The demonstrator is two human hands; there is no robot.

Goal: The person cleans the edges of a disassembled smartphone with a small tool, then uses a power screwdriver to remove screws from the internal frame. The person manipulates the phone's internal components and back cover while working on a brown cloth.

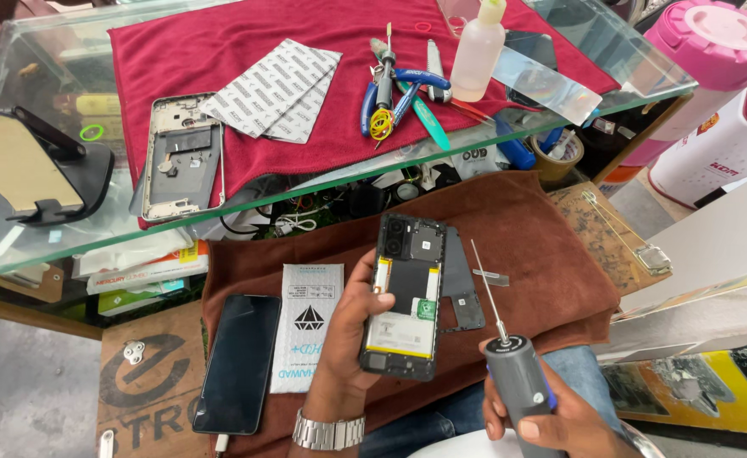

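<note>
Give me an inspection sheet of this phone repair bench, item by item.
Surface: brown cloth on the lap; red cloth on a glass counter.
Job's things: opened black smartphone, back off, battery showing; grey electric screwdriver, thin bit up.
Clutter: black glass screen, white padded pouch, silver phone frame, blue-handled pliers, translucent squeeze bottle.
Grippers: left hand grips the smartphone; right hand grips the screwdriver.
Cables: white cable under the glass.
Surroundings: pink-lidded white jugs.
</note>
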